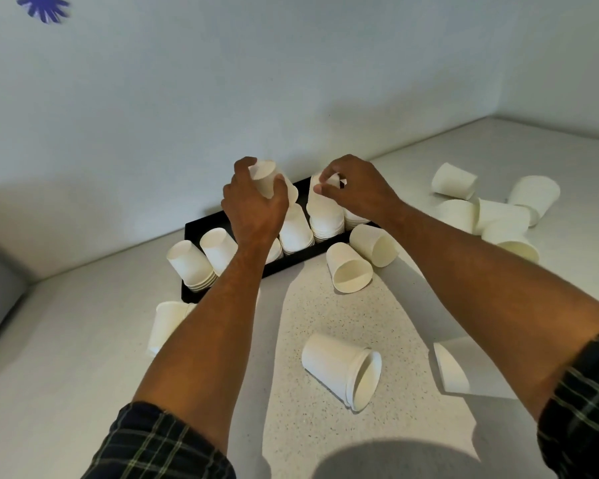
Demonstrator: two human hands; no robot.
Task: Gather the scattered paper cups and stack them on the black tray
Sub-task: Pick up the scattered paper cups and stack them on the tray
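Clearly, we risk toppling the tall stack of upturned white paper cups (pixel 325 216) on the shallow black rectangular tray (pixel 291 264) if our right hand (pixel 357 188) nudges it sideways. That hand pinches the stack's top cup with curled fingertips. Our left hand (pixel 253 205) wraps around another white paper cup (pixel 268 179) held above the tray. More loose cups (pixel 343 369) lie scattered across the speckled counter (pixel 308 316).

likely kitchen: speckled countertop (pixel 329 326) in corner of plain white walls (pixel 222 98)
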